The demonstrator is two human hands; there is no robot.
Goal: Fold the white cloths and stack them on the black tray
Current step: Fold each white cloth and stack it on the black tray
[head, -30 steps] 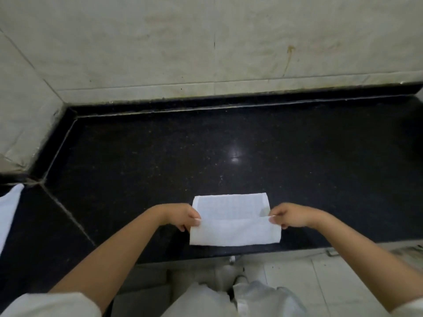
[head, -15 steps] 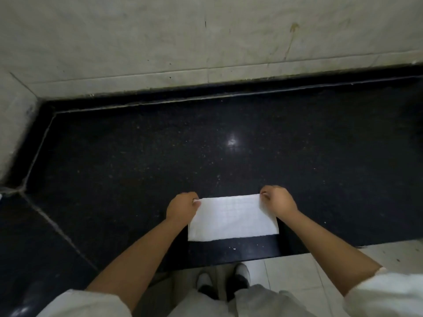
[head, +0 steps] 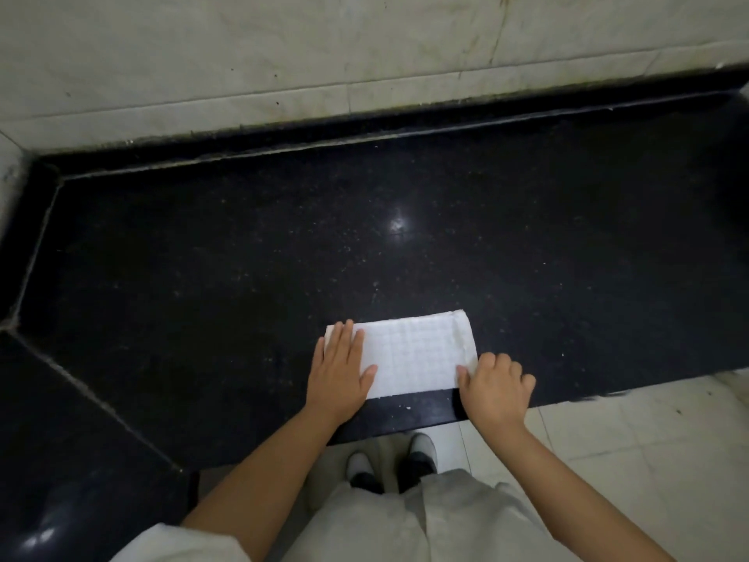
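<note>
A white cloth (head: pixel 417 352) with a faint grid texture lies folded into a rectangle on the black stone counter (head: pixel 283 257), close to its front edge. My left hand (head: pixel 338 371) rests flat on the cloth's left end, fingers spread and pointing away from me. My right hand (head: pixel 496 389) has its fingers curled at the cloth's near right corner, pinching that corner. No black tray is in view.
A pale tiled wall (head: pixel 283 54) rises behind the counter, which angles toward me at the left. Light floor tiles (head: pixel 628 432), my shoes (head: pixel 389 460) and pale trousers show below the counter's front edge.
Both hands carried the cloth's near edge over to the far edge, halving it. The left hand then laid flat on the left end; the right hand dropped to the near right corner.
</note>
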